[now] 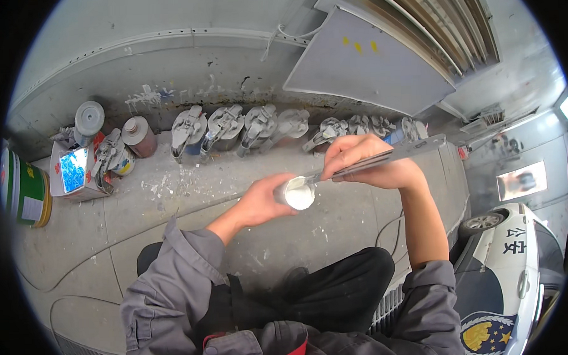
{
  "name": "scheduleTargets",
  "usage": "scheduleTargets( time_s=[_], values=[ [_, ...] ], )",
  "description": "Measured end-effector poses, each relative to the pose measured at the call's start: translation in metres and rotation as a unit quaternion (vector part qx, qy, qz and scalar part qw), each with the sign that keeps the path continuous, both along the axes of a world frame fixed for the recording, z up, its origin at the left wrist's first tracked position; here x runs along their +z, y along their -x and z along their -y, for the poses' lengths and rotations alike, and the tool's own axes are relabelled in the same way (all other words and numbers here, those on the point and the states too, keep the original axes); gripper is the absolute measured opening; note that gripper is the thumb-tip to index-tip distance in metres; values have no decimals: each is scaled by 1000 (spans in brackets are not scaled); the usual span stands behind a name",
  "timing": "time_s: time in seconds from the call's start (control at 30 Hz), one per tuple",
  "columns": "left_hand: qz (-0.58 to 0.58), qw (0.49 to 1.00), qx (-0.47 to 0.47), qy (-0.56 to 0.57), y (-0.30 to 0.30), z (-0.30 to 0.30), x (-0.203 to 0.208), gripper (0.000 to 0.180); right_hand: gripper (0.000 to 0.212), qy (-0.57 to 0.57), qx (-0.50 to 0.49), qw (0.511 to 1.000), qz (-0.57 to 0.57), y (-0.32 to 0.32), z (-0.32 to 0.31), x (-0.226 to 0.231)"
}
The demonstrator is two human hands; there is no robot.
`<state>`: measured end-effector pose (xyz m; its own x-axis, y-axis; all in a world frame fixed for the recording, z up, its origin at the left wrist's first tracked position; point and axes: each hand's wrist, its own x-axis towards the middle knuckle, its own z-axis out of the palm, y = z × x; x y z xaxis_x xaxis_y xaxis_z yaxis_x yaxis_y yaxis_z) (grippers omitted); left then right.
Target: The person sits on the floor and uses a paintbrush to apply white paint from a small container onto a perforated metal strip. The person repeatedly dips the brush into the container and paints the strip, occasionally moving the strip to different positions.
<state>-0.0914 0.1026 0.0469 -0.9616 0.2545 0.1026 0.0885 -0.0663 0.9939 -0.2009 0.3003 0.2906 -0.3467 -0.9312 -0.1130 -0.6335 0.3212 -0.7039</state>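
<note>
A grey concrete floor (80,241) filled the frame, with a row of paint cans (257,125) along the wall at upper centre. At centre, the right hand (365,162) was clamped on a long metal ruler (389,156) dipping into a small cup of white paint (298,193), which the left hand (263,200) gripped.

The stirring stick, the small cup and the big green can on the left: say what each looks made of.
Stirring stick in the right hand: likely metal, a flat grey strip with a dull sheen. Small cup in the left hand: material unclear, plastic or metal; white paint coats its inside. Big green can: probably painted tin, glossy with a yellowish rim.
</note>
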Motion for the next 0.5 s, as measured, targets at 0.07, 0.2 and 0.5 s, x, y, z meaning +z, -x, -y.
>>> scheduleTargets(
  time_s=[0.07,0.2,0.5],
  values=[
    [13,1000,21,-3,-1,4,-2,79,23,20,-49,998,28,1,-7,-18],
    [27,998,46,-28,1,8,-5,79,19,9,-200,980,5,-16,-15,-33],
    [48,992,112,22,5,2,6,80,23,138,-502,849,85,-58,-3,-84]
  ],
)
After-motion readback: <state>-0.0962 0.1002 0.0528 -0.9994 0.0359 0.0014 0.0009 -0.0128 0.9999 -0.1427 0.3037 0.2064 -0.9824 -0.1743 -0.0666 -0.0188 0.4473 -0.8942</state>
